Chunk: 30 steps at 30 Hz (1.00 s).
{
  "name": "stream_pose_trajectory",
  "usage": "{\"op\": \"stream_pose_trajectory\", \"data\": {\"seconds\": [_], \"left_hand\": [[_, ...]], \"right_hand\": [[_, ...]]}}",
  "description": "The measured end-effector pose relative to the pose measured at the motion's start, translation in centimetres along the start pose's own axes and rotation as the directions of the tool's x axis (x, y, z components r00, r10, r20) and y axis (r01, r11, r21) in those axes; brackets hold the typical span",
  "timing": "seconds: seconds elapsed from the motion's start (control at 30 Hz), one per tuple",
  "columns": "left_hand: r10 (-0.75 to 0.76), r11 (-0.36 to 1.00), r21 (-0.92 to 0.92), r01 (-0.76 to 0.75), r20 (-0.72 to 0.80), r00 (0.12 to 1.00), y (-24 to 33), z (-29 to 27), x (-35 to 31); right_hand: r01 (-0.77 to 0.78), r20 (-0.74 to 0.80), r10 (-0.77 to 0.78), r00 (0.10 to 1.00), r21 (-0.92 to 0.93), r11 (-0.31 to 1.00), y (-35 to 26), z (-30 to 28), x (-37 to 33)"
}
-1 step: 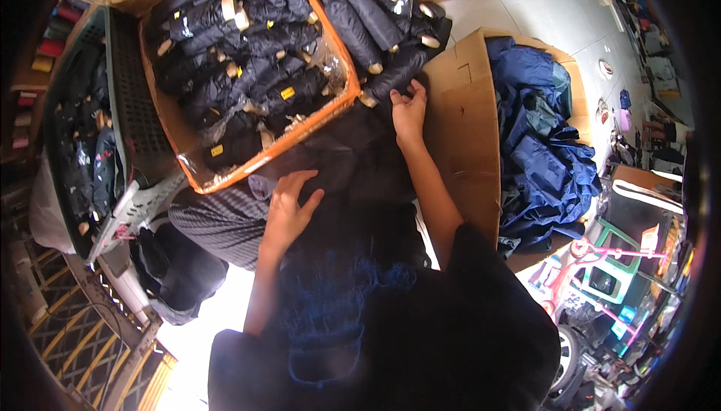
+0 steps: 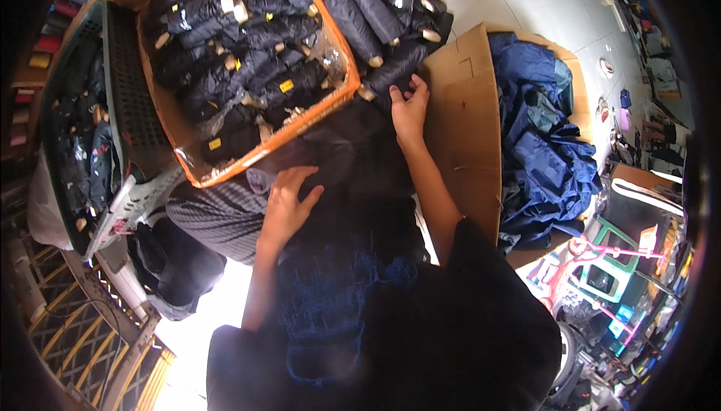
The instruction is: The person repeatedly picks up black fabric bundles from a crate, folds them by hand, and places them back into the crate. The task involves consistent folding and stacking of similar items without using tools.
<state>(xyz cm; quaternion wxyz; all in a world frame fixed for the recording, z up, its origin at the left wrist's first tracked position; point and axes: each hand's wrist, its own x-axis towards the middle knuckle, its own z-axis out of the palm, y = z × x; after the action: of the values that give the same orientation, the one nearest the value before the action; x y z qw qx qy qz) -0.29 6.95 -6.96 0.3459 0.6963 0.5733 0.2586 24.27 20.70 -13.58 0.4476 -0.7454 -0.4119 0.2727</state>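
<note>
My left hand [image 2: 285, 204] is held above my lap, thumb and fingers apart, with nothing in it. Dark cloth [image 2: 338, 148] lies across my lap beneath it. Farther out, my right hand [image 2: 409, 114] has its thumb and curled fingers spread at the near side of a black fabric roll [image 2: 402, 69] with a pale end. Its fingertips seem to touch the roll; whether they press on it is unclear. Left of that hand stands an orange-edged carton [image 2: 263, 159] filled with similar black rolls [image 2: 255, 65]. More black rolls [image 2: 349, 16] are piled just beyond its right wall.
A cardboard box [image 2: 466, 133] holding crumpled blue fabric [image 2: 548, 163] stands right of my right arm. On the left is a dark green plastic crate [image 2: 124, 103] with black bundles. A pink-framed item [image 2: 578, 253] and a green stool [image 2: 612, 272] are at the lower right.
</note>
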Motion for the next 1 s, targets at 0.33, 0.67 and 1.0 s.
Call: {"op": "stream_pose_trajectory", "data": {"seconds": [0.33,0.67,1.0], "left_hand": [[0.044,0.998,-0.048,-0.046,-0.036,0.998,-0.4,0.6,1.0],[-0.047,0.924,-0.378,0.054,0.026,0.999,1.9,0.6,2.2],[-0.288,0.923,-0.359,0.135,-0.418,0.862,1.2,-5.0,-1.0]], "right_hand": [[0.392,0.68,0.13,0.721,-0.556,0.733,-1.2,-10.9,-8.9],[0.452,0.768,-0.169,0.618,-0.171,0.875,-6.7,-11.4,-7.4],[0.379,0.641,-0.513,0.571,0.349,0.857,-12.7,0.1,-6.6]]}}
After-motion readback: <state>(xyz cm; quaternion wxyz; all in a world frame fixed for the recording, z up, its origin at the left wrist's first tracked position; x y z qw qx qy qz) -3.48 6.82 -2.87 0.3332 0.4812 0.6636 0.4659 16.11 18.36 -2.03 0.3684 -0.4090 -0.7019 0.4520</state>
